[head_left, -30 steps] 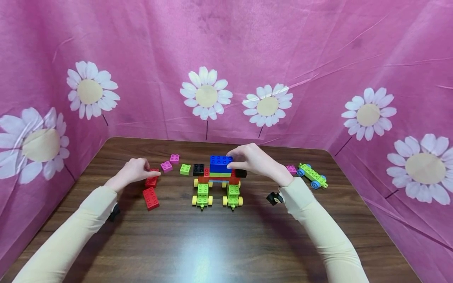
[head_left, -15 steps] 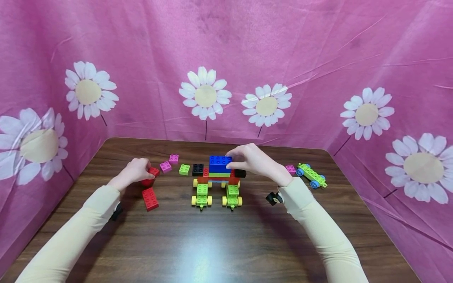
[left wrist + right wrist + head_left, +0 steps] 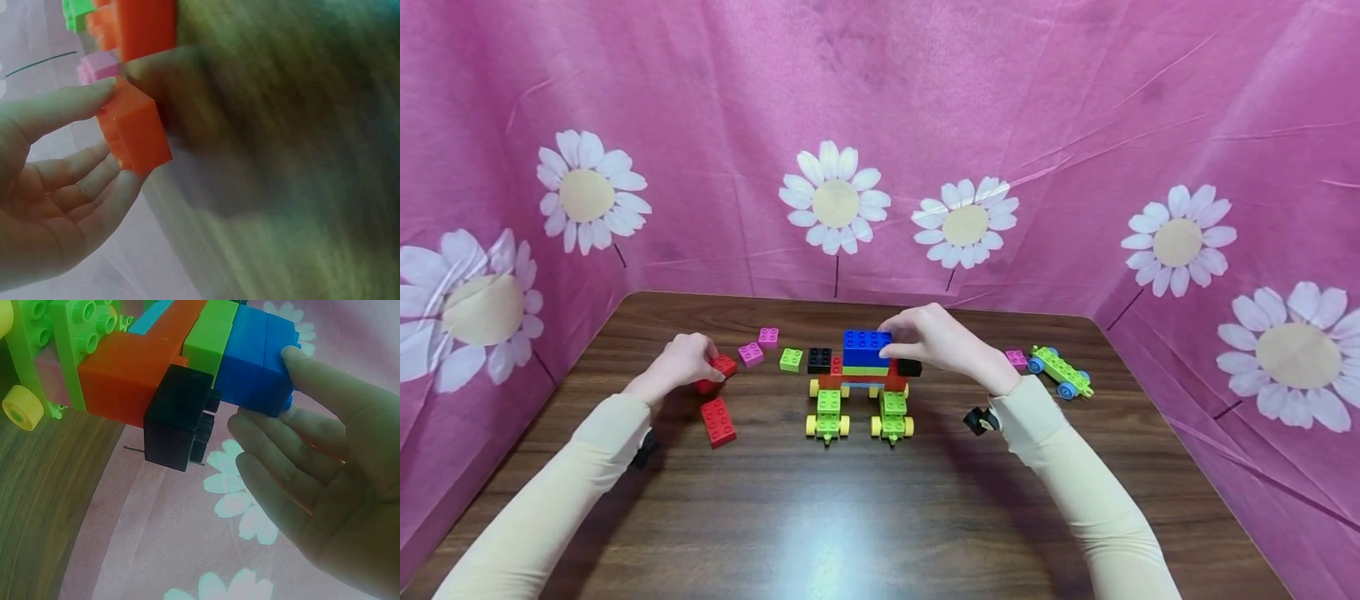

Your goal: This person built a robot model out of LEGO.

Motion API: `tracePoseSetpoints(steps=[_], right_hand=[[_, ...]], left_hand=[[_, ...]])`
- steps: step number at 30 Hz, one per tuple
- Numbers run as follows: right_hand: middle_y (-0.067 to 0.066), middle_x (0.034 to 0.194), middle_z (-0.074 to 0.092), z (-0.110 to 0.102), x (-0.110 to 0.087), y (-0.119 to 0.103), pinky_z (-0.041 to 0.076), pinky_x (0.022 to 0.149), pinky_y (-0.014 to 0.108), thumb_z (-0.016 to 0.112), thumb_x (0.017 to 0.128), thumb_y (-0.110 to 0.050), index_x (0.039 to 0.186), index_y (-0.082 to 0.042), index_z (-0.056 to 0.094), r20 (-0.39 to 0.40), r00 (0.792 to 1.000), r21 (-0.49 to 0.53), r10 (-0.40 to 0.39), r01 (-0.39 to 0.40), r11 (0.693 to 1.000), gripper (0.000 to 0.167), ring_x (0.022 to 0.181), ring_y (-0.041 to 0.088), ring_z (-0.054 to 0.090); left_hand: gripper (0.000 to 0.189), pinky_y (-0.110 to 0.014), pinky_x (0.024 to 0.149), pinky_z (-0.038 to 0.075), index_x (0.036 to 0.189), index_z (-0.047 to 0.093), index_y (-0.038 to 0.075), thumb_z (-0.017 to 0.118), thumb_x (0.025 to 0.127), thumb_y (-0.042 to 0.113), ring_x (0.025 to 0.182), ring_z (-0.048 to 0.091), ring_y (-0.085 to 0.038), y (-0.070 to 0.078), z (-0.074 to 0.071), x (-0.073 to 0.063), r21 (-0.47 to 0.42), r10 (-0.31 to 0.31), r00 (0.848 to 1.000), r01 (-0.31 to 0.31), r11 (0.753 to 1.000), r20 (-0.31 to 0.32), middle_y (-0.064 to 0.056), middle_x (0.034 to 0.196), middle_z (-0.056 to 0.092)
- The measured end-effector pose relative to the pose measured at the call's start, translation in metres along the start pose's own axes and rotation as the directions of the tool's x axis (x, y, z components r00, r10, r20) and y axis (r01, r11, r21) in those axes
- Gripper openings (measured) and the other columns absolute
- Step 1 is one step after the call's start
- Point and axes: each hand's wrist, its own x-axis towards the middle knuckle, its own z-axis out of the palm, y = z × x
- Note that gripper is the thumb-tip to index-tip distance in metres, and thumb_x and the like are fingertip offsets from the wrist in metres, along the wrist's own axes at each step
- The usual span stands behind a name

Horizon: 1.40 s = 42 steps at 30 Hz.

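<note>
My left hand pinches a red brick between thumb and fingers at the left of the table. Nearer the front lies a second red brick. At the middle stands a built model with red, black and lime bricks on lime wheeled bases with yellow wheels. Two stacked blue bricks top it. My right hand holds the blue bricks at their right end, the thumb on the near side. In the right wrist view a black brick juts from the model's end.
Behind the red bricks are two pink bricks and a lime brick. At the right lie another pink brick and a lime wheeled base with blue wheels. A pink flowered cloth hangs around the wooden table.
My left hand has taken hold of the farther red brick and turned it to a slant. The right hand and the model have stayed in place.
</note>
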Motion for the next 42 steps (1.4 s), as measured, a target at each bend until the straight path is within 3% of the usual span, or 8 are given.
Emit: tracePoseSetpoints(steps=[7, 17, 24, 31, 36, 42], right_hand=[[0.007, 0.107, 0.077, 0.0, 0.001, 0.0, 0.06, 0.086, 0.034, 0.077, 0.086, -0.028, 0.113, -0.007, 0.074, 0.0, 1.0, -0.001, -0.002, 0.002, 1.0, 0.035, 0.093, 0.017, 0.073], [0.007, 0.106, 0.077, -0.003, 0.0, -0.001, 0.059, 0.086, 0.032, 0.078, 0.085, -0.027, 0.112, -0.007, 0.074, -0.001, 1.0, -0.003, -0.015, 0.015, 1.0, 0.034, 0.094, 0.017, 0.074], [0.007, 0.106, 0.077, -0.004, 0.001, 0.0, 0.06, 0.085, 0.031, 0.078, 0.085, -0.027, 0.112, -0.006, 0.074, 0.006, 1.0, 0.0, -0.028, 0.028, 1.0, 0.034, 0.092, 0.017, 0.073], [0.004, 0.103, 0.077, -0.004, 0.003, 0.005, 0.059, 0.085, 0.03, 0.079, 0.085, -0.028, 0.111, -0.008, 0.074, 0.025, 0.999, 0.022, -0.028, 0.027, 0.999, 0.033, 0.089, 0.013, 0.071], [0.004, 0.103, 0.076, -0.006, 0.004, 0.007, 0.058, 0.083, 0.032, 0.079, 0.084, -0.029, 0.11, -0.009, 0.074, 0.02, 0.999, 0.023, -0.039, 0.038, 0.999, 0.034, 0.089, 0.013, 0.069], [0.002, 0.104, 0.076, -0.011, 0.004, 0.011, 0.058, 0.084, 0.033, 0.08, 0.084, -0.029, 0.109, -0.011, 0.075, 0.011, 0.999, 0.005, -0.033, 0.033, 0.999, 0.032, 0.09, 0.014, 0.069]], left_hand=[[0.039, -0.052, 0.078, 0.052, 0.098, 0.069, -0.01, 0.081, 0.075, 0.02, 0.084, 0.066, -0.037, 0.008, -0.023, -0.002, -0.009, 0.056, 0.997, -0.056, 0.998, -0.062, -0.022, 0.092, 0.073], [0.038, -0.05, 0.086, 0.054, 0.108, 0.07, -0.007, 0.077, 0.082, 0.019, 0.094, 0.071, -0.033, 0.054, -0.053, -0.001, -0.096, 0.2, 0.976, -0.207, 0.973, -0.083, -0.022, 0.099, 0.075], [0.034, -0.04, 0.082, 0.057, 0.113, 0.071, -0.001, 0.077, 0.082, 0.013, 0.089, 0.071, -0.023, 0.088, -0.061, -0.002, -0.174, 0.275, 0.96, -0.279, 0.944, -0.047, -0.015, 0.098, 0.076], [0.036, -0.045, 0.088, 0.057, 0.115, 0.071, 0.003, 0.08, 0.082, 0.014, 0.094, 0.071, -0.025, 0.118, -0.065, -0.001, -0.187, 0.341, 0.938, -0.346, 0.919, -0.057, -0.014, 0.104, 0.076], [0.035, -0.044, 0.086, 0.057, 0.111, 0.072, 0.002, 0.082, 0.079, 0.013, 0.092, 0.071, -0.027, 0.133, -0.065, 0.003, -0.186, 0.411, 0.908, -0.42, 0.888, -0.084, -0.013, 0.1, 0.076], [0.036, -0.042, 0.086, 0.058, 0.111, 0.072, 0.002, 0.083, 0.079, 0.015, 0.092, 0.071, -0.026, 0.146, -0.064, 0.007, -0.17, 0.449, 0.891, -0.453, 0.875, -0.06, -0.013, 0.102, 0.076]])
